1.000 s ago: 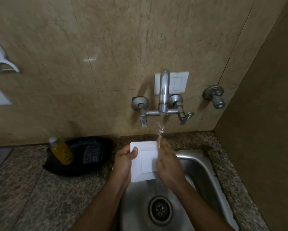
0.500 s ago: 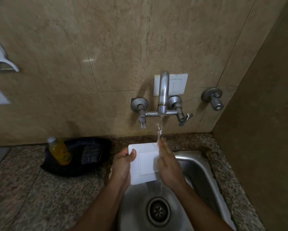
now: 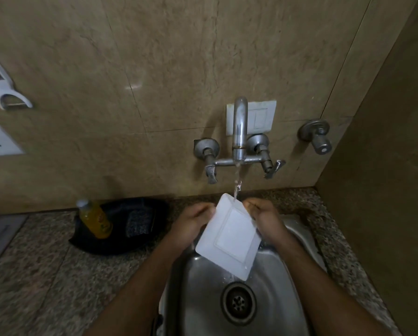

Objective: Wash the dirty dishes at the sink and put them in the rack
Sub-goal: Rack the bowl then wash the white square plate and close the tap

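Note:
A white square plate [image 3: 229, 236] hangs tilted over the steel sink [image 3: 203, 287], one corner up under the running water from the tap [image 3: 239, 132]. My left hand [image 3: 191, 224] grips its upper left edge. On the upper right edge sits my right hand [image 3: 266, 217], fingers curled around the rim. Water runs off the plate's lowest corner toward the drain [image 3: 239, 303].
A black tray [image 3: 140, 238] on the granite counter left of the sink holds a yellow soap bottle [image 3: 95, 219] and a dark scrub pad [image 3: 139, 223]. A second valve [image 3: 318, 137] sticks out of the tiled wall at right. A side wall closes off the right.
The plate has turned from lying flat and square to tilted corner-up under the stream. My right hand stopped rubbing its face and took hold of its right edge.

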The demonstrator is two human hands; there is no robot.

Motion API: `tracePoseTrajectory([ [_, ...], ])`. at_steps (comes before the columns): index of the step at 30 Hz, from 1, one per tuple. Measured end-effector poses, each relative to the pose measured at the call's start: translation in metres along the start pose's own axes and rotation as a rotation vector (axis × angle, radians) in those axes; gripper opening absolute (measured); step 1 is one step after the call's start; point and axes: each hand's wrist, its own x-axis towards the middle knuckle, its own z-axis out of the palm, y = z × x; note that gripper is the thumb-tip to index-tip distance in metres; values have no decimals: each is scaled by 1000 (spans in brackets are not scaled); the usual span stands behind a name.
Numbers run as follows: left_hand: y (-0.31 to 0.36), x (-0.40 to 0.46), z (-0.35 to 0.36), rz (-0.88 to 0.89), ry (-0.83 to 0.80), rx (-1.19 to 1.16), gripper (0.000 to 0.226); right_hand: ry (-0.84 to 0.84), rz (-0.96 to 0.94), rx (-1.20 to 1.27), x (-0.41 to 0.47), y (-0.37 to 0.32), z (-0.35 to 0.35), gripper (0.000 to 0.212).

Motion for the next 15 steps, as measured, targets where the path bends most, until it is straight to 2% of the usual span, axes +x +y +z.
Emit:
tracePoseTrajectory([
  [2,11,1,10,-81,-142,-49,24,-38,-51,-68,5,-10,1,36],
  [5,12,5,19,-51,-106,-243,25,85,-333,-529,-8,-26,12,21],
  [7,9,5,24,-29,-61,-297,24,37,-508,-747,-20,-22,23,44],
  [8,5,6,26,-22,-43,-305,23,2,-533,-758,-23,-14,24,53],
  [10,0,6,29,-20,-11,-302,21,35,-469,-713,-25,-4,22,62],
  [12,-1,3,31,-14,11,-287,19,44,-456,-712,-31,-2,23,64],
  [15,-3,1,34,-7,36,-277,17,-51,-549,-698,-38,0,28,62],
])
